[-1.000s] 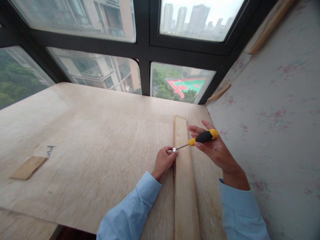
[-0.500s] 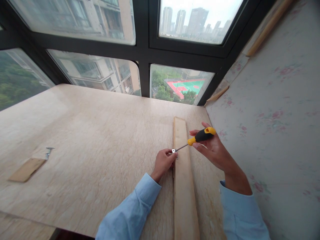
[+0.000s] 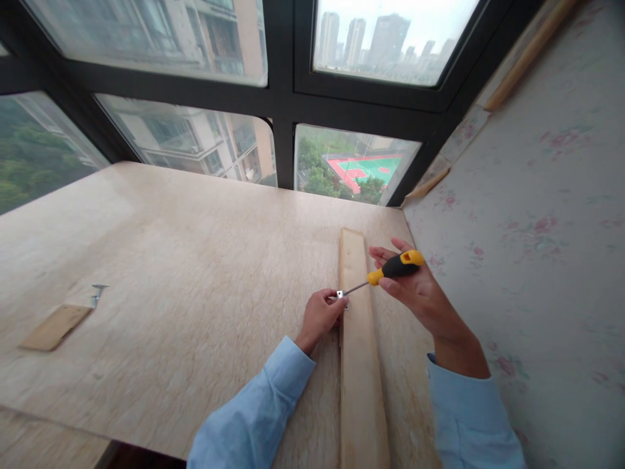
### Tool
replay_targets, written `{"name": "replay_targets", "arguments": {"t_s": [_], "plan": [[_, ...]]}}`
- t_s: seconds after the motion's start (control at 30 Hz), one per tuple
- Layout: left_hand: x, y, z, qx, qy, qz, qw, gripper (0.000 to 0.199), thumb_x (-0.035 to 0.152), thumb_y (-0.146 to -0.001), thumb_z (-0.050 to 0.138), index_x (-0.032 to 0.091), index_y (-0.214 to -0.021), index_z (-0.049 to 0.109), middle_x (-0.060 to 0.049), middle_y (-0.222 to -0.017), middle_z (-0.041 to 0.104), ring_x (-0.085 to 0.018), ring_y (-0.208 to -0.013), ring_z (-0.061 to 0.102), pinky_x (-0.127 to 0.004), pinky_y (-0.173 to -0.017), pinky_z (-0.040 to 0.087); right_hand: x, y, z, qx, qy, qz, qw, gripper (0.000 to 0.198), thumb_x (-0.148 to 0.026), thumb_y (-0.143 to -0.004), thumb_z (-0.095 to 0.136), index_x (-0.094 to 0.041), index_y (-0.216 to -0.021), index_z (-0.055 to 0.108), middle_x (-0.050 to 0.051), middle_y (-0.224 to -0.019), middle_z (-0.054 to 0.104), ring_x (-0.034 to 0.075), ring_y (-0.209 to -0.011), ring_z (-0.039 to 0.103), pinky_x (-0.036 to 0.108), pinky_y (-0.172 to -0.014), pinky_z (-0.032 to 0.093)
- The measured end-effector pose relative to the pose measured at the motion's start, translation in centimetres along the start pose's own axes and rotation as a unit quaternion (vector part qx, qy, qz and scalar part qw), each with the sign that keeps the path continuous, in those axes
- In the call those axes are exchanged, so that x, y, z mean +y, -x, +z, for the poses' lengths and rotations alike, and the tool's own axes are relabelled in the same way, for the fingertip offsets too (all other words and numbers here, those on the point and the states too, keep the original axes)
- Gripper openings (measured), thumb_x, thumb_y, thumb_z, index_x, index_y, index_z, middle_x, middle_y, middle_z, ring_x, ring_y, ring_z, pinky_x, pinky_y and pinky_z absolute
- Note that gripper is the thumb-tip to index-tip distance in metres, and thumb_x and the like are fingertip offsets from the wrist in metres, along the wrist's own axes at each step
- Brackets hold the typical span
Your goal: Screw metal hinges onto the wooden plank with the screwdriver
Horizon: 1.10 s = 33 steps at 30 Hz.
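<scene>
A long pale wooden board (image 3: 361, 365) lies lengthwise on the marble-patterned surface. At its left edge, the fingertips of my left hand (image 3: 319, 319) pinch a small metal bracket (image 3: 340, 295) against the wood. My right hand (image 3: 420, 293) holds a yellow-and-black screwdriver (image 3: 398, 265) by its handle, with the thumb below and the other fingers loosely extended behind it. The shaft slants down to the left, and its tip meets the bracket. Whether a screw sits under the tip is too small to make out.
On the left, a small thin wooden piece (image 3: 56, 327) lies beside some metal hardware (image 3: 99, 293). Dark-framed windows (image 3: 286, 98) rise behind the surface (image 3: 195, 260). A flower-papered wall (image 3: 527, 273) stands close on the right. A dark gap (image 3: 139, 456) shows at the front edge.
The fingers of my right hand have shifted slightly around the screwdriver handle. My left hand stays on the bracket. The whole view has moved a little.
</scene>
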State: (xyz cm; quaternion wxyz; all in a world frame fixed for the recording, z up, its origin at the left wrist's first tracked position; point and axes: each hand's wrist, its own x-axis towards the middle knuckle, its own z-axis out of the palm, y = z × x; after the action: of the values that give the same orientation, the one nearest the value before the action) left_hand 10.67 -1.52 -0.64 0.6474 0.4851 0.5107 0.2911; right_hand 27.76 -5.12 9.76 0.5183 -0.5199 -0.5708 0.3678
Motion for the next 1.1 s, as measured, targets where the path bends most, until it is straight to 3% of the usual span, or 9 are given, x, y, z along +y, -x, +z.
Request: {"name": "replay_targets", "arguments": {"t_s": [0.1, 0.23, 0.3, 0.53, 0.6, 0.77, 0.97, 1.03, 1.1], "plan": [[-0.1, -0.1, 0.0, 0.002, -0.006, 0.001, 1.0, 0.027, 0.033, -0.077, 0.069, 0.012, -0.094, 0.071, -0.005, -0.07, 0.069, -0.015, -0.058, 0.063, -0.021, -0.045, 0.048, -1.0, 0.2, -0.2, -0.031, -0.029, 0.009, 0.999, 0.053, -0.043, -0.083, 0.073, -0.033, -0.129, 0.049, 0.007, -0.131, 0.064, 0.025, -0.124, 0.06, 0.05, -0.106, 0.049], [0.0, 0.0, 0.0, 0.002, -0.01, 0.002, 1.0, 0.028, 0.032, -0.076, 0.068, 0.012, -0.096, 0.071, -0.006, -0.072, 0.07, -0.015, -0.059, 0.064, -0.021, -0.046, 0.049, -0.3, -0.4, 0.4, 0.117, 0.074, -0.023, 0.99, 0.046, -0.045, -0.065, 0.087, -0.026, -0.094, 0.057, 0.002, -0.089, 0.069, 0.024, -0.086, 0.07, 0.046, -0.086, 0.059], [0.0, 0.0, 0.0, 0.002, -0.011, 0.005, 1.0, 0.029, 0.033, -0.077, 0.068, 0.012, -0.096, 0.071, -0.006, -0.073, 0.071, -0.015, -0.059, 0.064, -0.021, -0.046, 0.049, 0.3, -0.6, 0.7, 0.168, 0.105, -0.027, 0.98, 0.051, -0.048, -0.064, 0.087, -0.027, -0.097, 0.054, 0.0, -0.087, 0.066, 0.022, -0.084, 0.068, 0.045, -0.086, 0.059], [-0.2, -0.2, 0.0, 0.002, -0.017, 0.003, 1.0, 0.029, 0.033, -0.078, 0.066, 0.011, -0.097, 0.071, -0.006, -0.072, 0.07, -0.016, -0.058, 0.063, -0.022, -0.045, 0.049, -0.8, 0.3, -0.5, -0.02, -0.02, 0.002, 1.0, 0.057, -0.045, -0.082, 0.073, -0.035, -0.13, 0.043, 0.007, -0.133, 0.061, 0.024, -0.124, 0.059, 0.049, -0.104, 0.05], [-0.3, -0.2, 0.0, 0.004, -0.024, 0.005, 1.0, 0.029, 0.033, -0.078, 0.066, 0.011, -0.096, 0.071, -0.005, -0.07, 0.069, -0.016, -0.057, 0.063, -0.021, -0.044, 0.048, -0.9, 0.3, -0.8, 0.004, 0.018, 0.018, 1.0, 0.054, -0.046, -0.08, 0.075, -0.031, -0.125, 0.049, 0.007, -0.121, 0.067, 0.026, -0.112, 0.067, 0.049, -0.098, 0.054], [-0.2, -0.1, 0.0, 0.002, -0.022, 0.005, 1.0, 0.029, 0.034, -0.078, 0.065, 0.012, -0.097, 0.071, -0.006, -0.073, 0.07, -0.016, -0.06, 0.064, -0.021, -0.046, 0.048, 0.1, -0.2, -0.4, 0.183, 0.194, 0.018, 0.964, 0.06, -0.053, -0.063, 0.085, -0.024, -0.108, 0.058, 0.003, -0.094, 0.067, 0.024, -0.086, 0.069, 0.044, -0.084, 0.059], [-0.5, -0.2, 0.0, 0.004, -0.035, 0.011, 0.999, 0.028, 0.034, -0.08, 0.064, 0.012, -0.096, 0.071, -0.006, -0.072, 0.07, -0.015, -0.059, 0.063, -0.02, -0.045, 0.046, -0.7, 0.3, -0.5, -0.002, 0.011, -0.004, 1.0, 0.063, -0.046, -0.084, 0.071, -0.035, -0.137, 0.039, 0.007, -0.133, 0.061, 0.023, -0.124, 0.059, 0.046, -0.101, 0.052], [-0.5, -0.2, 0.0, 0.006, -0.039, 0.016, 0.999, 0.027, 0.034, -0.08, 0.064, 0.012, -0.094, 0.071, -0.005, -0.071, 0.069, -0.015, -0.057, 0.063, -0.02, -0.045, 0.045, -1.1, 0.4, -0.5, 0.006, 0.034, 0.008, 0.999, 0.059, -0.047, -0.082, 0.072, -0.031, -0.132, 0.047, 0.007, -0.122, 0.067, 0.025, -0.115, 0.065, 0.046, -0.097, 0.054], [-0.5, -0.2, 0.0, 0.005, -0.039, 0.016, 0.999, 0.026, 0.034, -0.08, 0.064, 0.012, -0.094, 0.071, -0.005, -0.071, 0.069, -0.015, -0.057, 0.063, -0.021, -0.045, 0.046, -1.2, 0.3, -0.3, 0.083, 0.121, 0.01, 0.989, 0.055, -0.05, -0.073, 0.079, -0.026, -0.118, 0.057, 0.006, -0.105, 0.07, 0.026, -0.099, 0.07, 0.046, -0.09, 0.057]]}}
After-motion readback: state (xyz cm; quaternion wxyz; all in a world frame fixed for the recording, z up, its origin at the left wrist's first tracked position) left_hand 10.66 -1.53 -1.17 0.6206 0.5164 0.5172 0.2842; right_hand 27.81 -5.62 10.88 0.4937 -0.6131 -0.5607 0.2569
